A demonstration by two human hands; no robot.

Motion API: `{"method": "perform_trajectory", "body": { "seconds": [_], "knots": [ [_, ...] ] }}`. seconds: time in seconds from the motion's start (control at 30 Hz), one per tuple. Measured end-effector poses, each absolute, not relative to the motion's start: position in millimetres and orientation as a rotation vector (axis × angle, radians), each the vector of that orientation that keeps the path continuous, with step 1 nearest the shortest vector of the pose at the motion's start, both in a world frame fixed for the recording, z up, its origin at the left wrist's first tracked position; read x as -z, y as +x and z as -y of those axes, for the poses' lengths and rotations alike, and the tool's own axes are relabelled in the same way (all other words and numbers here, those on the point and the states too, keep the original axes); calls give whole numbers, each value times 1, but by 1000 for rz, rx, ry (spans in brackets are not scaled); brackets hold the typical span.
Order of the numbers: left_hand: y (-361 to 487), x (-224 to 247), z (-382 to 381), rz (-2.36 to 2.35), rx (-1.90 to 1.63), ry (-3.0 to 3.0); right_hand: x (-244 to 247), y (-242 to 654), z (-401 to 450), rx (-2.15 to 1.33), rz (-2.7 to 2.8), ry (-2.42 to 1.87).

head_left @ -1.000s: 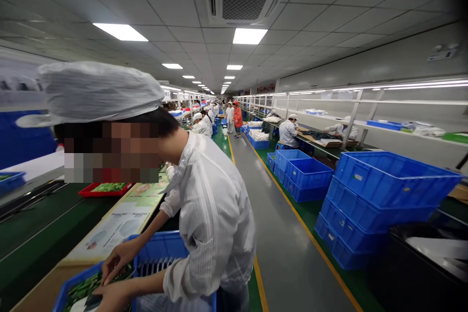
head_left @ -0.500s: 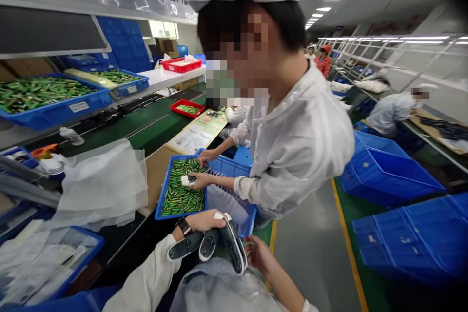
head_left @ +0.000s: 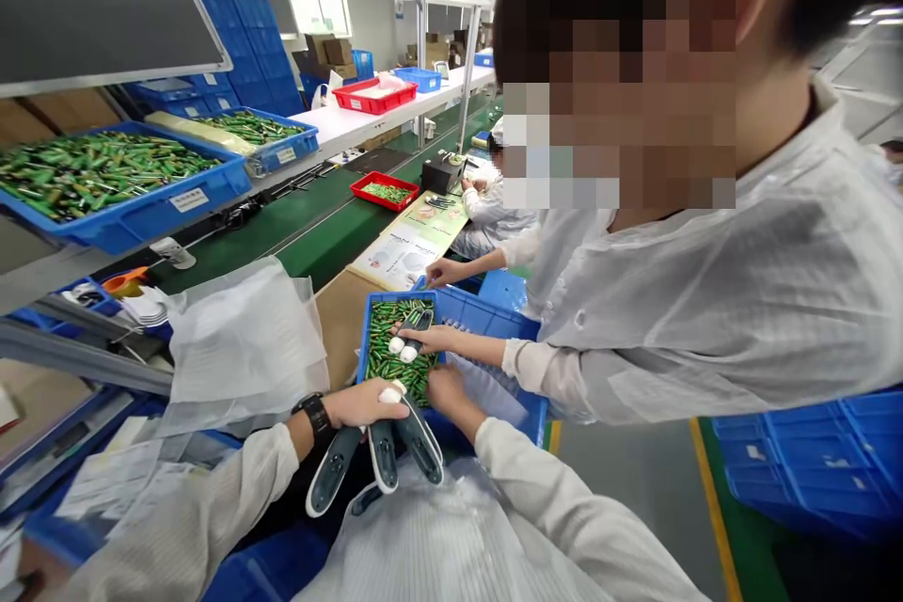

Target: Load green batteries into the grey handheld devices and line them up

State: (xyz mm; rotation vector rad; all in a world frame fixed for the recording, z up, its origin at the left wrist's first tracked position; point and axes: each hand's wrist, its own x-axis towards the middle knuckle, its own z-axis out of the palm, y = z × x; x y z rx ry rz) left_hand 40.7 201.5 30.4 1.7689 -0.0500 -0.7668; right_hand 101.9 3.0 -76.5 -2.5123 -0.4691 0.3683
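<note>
My left hand (head_left: 371, 403), a dark watch at its wrist, grips several long dark grey plastic housings (head_left: 421, 442) with white rims. They fan out downward from the fingers above my lap. My right hand (head_left: 451, 392) reaches to the near right corner of a blue bin (head_left: 362, 339) full of narrow green parts (head_left: 395, 376) that look like small circuit boards. Its fingers are curled down, their tips hidden among or behind the parts. Over the same bin, a co-worker's hand (head_left: 432, 339) holds two similar housings (head_left: 413, 336).
The co-worker (head_left: 705, 320) stands close on the right, other hand (head_left: 446, 273) near a second blue bin (head_left: 480, 310). White foam sheets (head_left: 246, 339) lie left. Blue trays of green parts (head_left: 141, 216) stand on the left shelf. Blue crates (head_left: 811, 461) sit at the right.
My right hand has gone from beside the housings to the bin of green parts. The co-worker's far hand has moved away from the green parts. My view has shifted, and the co-worker appears closer.
</note>
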Motion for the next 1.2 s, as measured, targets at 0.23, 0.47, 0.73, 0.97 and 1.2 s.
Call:
{"method": "perform_trajectory", "body": {
  "seconds": [0.23,0.47,0.73,0.97,1.2],
  "knots": [
    [50,-15,-252,-150,524,1804,92,117,-40,-386,317,-2568],
    [63,-21,-254,41,323,1908,49,103,24,-266,167,-2347],
    [57,-10,-200,203,434,1900,-13,15,67,-54,-55,-1837],
    [59,-20,-173,287,565,1860,-29,-7,75,151,-96,-2025],
    [57,-33,-179,267,651,1853,-19,-16,67,-120,-44,-1841]
  ]
}}
